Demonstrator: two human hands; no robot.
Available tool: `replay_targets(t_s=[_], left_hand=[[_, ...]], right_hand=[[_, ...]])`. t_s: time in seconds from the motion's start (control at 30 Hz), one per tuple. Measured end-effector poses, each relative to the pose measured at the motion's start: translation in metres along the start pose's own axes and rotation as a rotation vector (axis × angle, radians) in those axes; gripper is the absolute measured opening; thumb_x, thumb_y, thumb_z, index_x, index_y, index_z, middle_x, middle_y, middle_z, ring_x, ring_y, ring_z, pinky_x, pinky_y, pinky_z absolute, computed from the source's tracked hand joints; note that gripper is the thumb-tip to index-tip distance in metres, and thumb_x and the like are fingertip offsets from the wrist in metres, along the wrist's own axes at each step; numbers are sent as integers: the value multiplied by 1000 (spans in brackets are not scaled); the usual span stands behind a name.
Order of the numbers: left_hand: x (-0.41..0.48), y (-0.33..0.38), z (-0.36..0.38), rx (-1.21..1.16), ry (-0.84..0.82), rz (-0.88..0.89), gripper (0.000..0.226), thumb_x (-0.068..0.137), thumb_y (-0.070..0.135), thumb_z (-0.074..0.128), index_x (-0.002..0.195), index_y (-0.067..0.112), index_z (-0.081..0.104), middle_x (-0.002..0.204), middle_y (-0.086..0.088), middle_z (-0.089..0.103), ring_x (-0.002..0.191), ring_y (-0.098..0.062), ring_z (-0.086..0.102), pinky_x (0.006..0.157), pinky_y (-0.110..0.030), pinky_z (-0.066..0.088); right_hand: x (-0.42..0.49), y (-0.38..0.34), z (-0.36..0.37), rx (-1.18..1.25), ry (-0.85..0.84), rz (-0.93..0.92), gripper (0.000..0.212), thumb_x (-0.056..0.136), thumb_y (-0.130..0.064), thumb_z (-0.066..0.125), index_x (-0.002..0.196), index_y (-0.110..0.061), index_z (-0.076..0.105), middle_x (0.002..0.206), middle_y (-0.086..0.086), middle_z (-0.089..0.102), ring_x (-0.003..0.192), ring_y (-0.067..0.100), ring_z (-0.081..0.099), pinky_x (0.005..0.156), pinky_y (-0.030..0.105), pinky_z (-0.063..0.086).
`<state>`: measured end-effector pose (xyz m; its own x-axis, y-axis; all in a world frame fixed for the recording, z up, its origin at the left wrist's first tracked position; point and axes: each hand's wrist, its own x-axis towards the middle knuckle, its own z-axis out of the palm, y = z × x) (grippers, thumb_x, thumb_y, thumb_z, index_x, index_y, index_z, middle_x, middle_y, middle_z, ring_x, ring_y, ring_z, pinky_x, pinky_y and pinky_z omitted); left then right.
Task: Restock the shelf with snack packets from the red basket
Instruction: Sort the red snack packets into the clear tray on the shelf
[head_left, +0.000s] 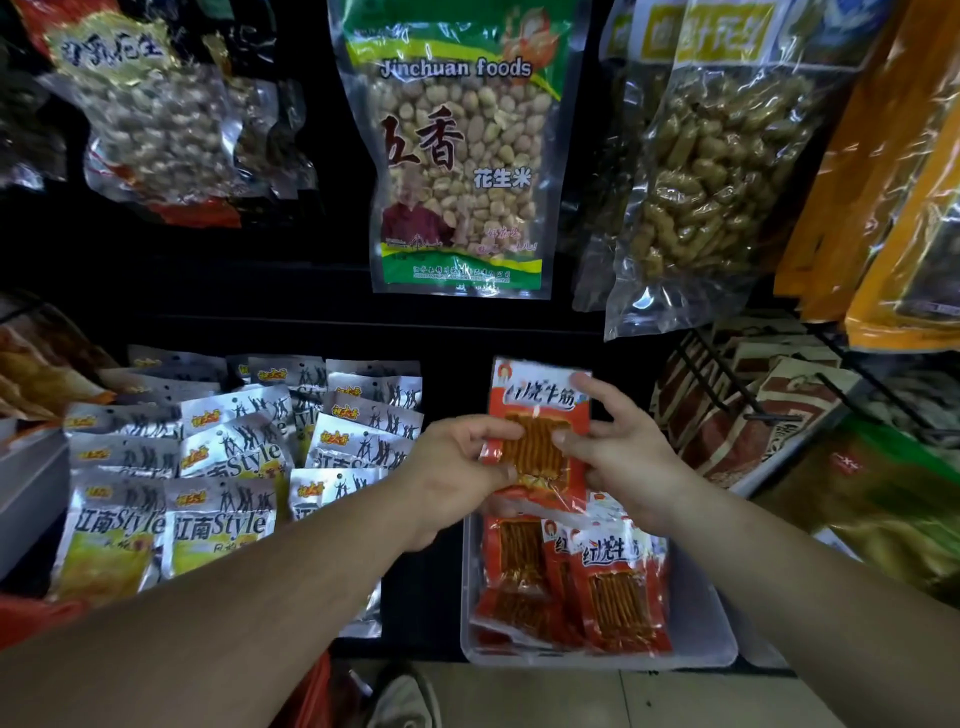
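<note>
Red with a clear window of orange-brown sticks, the snack packet (540, 431) is held upright in front of the shelf (457, 332), between both hands and just above a clear plastic tray (719, 642). The left hand (457, 467) grips the packet's left edge, with its fingers curled round it. The right hand (621, 457) pinches the right edge, with the thumb on the front and the forefinger stretched up along the top corner.

The tray sits at the front of the shelf and holds more red packets (618, 587) of the same kind, overlapping and tilted. To the left, well apart from the tray, silver packets (223, 525) printed "Style" lie in overlapping rows.

Above, a green-topped bag of peanuts (462, 156) marked "Jinchuan foods" hangs in the middle. Another clear bag of nuts (156, 130) hangs to its left and a bag of coated snacks (717, 182) to its right, with orange bags (893, 182) at the far right edge.

Below the tray are the pale floor (675, 696) and the toe of a shoe (405, 696). Something red (21, 618) shows at the lower left edge, too cut off to make out.
</note>
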<state>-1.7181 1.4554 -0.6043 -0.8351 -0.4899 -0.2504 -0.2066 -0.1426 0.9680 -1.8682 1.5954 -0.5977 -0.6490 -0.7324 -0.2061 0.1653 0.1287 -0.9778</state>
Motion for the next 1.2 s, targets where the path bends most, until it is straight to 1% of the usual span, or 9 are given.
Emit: replay_targets(t_s=[0.13, 0.33, 0.47, 0.63, 0.8, 0.9, 1.03, 1.1, 1.2], left_hand=[[3, 5, 1, -52, 82, 41, 39, 91, -7, 71, 114, 25, 71, 121, -4, 70, 91, -24, 78, 71, -37, 66], [0, 4, -4, -30, -34, -20, 68, 82, -12, 78, 136, 26, 63, 121, 5, 70, 98, -20, 77, 79, -36, 64], [0, 1, -6, 6, -9, -39, 65, 83, -10, 78, 133, 29, 62, 120, 1, 71, 104, -22, 74, 81, -36, 64], [1, 3, -3, 574, 233, 193, 53, 88, 22, 80, 137, 33, 61, 131, 11, 56, 116, -8, 55, 84, -14, 44], [0, 9, 13, 341, 160, 214, 36, 92, 37, 75, 119, 51, 56, 115, 14, 66, 98, -7, 69, 80, -24, 59], [3, 6, 10, 380, 185, 242, 35, 93, 16, 73, 111, 39, 54, 95, 5, 70, 73, -4, 68, 63, -26, 57], [3, 7, 5, 270, 173, 212, 40, 94, -1, 64, 85, 36, 52, 71, 9, 66, 54, -1, 55, 52, -26, 48], [2, 7, 7, 247, 160, 193, 49, 94, -7, 60, 76, 38, 52, 72, 8, 64, 60, -6, 56, 55, -33, 50], [2, 10, 8, 221, 177, 200, 48, 93, -10, 56, 80, 35, 56, 89, 1, 67, 69, -17, 62, 60, -39, 57]], right_hand=[[-5, -3, -6, -4, -262, 87, 71, 85, 18, 72, 140, -25, 60, 118, 11, 76, 104, 37, 75, 80, 40, 64], [-2, 2, -7, -176, -124, 44, 81, 77, 27, 72, 138, -25, 63, 116, 0, 76, 95, 29, 78, 78, 47, 65], [0, 1, -8, -178, -141, 21, 80, 81, 26, 65, 139, -29, 62, 116, -6, 77, 110, 24, 74, 89, 48, 63], [-5, -1, 3, -158, -152, -20, 86, 75, 17, 68, 142, -37, 59, 118, -6, 76, 101, 16, 76, 78, 33, 63], [-9, -4, 11, -238, -294, -41, 102, 81, 25, 56, 150, -50, 47, 123, 3, 75, 102, 33, 72, 86, 45, 54], [-12, -6, 11, -240, -347, -25, 79, 91, -5, 68, 145, -59, 47, 122, 1, 76, 109, 19, 73, 91, 34, 57], [-7, -6, 10, -292, -14, -81, 44, 99, -27, 72, 130, -56, 62, 132, -11, 65, 120, 17, 65, 98, 41, 56], [-4, -4, 7, -246, 34, -42, 41, 97, -24, 75, 125, -52, 65, 138, -6, 59, 119, 20, 64, 93, 42, 57], [-2, -4, 2, -26, 4, 15, 41, 95, -1, 73, 120, -34, 71, 120, 16, 72, 102, 31, 74, 75, 47, 64]])
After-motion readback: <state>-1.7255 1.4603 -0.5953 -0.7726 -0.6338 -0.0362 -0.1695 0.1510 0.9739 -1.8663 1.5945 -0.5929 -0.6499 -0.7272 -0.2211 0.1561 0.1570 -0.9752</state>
